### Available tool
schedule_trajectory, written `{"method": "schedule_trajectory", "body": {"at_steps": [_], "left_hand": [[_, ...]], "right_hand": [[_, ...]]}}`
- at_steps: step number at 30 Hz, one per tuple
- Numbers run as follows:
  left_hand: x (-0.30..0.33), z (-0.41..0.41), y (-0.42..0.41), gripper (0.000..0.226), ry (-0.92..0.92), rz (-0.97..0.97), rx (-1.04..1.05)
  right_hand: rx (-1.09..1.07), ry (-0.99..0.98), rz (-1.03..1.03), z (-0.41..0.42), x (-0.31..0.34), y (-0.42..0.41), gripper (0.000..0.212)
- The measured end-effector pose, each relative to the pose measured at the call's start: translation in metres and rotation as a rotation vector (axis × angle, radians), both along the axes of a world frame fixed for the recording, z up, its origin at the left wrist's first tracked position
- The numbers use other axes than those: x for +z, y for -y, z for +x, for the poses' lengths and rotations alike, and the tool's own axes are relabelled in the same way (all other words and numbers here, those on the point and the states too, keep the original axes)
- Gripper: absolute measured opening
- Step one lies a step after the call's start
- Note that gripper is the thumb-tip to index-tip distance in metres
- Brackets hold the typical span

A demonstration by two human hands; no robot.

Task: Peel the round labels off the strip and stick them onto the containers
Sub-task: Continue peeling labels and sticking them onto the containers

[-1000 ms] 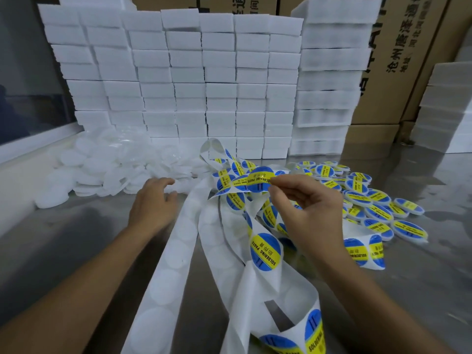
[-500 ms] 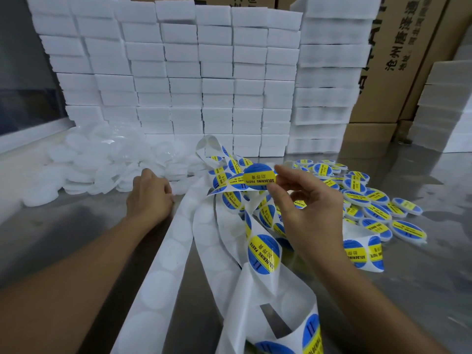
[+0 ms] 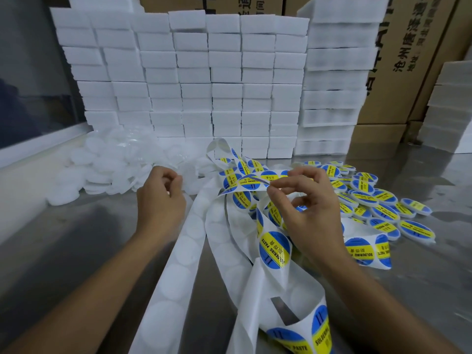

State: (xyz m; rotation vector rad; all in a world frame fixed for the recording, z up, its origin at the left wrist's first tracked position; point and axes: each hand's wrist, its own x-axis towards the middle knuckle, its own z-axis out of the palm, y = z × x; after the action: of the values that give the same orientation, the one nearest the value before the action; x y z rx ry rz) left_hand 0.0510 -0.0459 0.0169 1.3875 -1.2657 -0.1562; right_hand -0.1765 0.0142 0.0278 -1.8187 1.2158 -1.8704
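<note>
From the head camera, the label strip [image 3: 255,264] lay looped across the metal table [image 3: 63,251], and everything else sat around it. The right hand [image 3: 310,208] hovered over the strip's far loops, thumb and forefinger pinched on the edge of 1 round blue-and-yellow label [image 3: 249,181], which curled partly off the backing. The left hand [image 3: 161,200] sat just left of the strip, at the near edge of a heap of plain white containers [image 3: 107,167]; its fingers were curled, but whether they held a container I could not tell. Right of the strip lay a cluster of labelled containers [image 3: 378,203], more than 10, so a fair share looked done. The unlabelled heap and the many labels left on the strip suggested plenty remained. Behind the strip stood stacked white foam blocks [image 3: 204,80].
</note>
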Motion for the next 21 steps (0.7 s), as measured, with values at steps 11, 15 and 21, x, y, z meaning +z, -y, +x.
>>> {"method": "schedule_trajectory", "body": {"at_steps": [11,15,21], "left_hand": [[0.027,-0.047,-0.055,0.022,-0.65,0.128,-0.526],[0.026,-0.057,-0.064,0.018,-0.751,0.209,-0.679],[0.021,-0.061,-0.065,0.02,-0.905,0.297,-0.78]], "right_hand": [[0.209,0.197,0.146,0.005,0.005,-0.008,0.037],[0.279,0.283,0.19,0.005,0.005,-0.008,0.042],[0.249,0.337,0.2,0.003,0.009,-0.008,0.04]]}}
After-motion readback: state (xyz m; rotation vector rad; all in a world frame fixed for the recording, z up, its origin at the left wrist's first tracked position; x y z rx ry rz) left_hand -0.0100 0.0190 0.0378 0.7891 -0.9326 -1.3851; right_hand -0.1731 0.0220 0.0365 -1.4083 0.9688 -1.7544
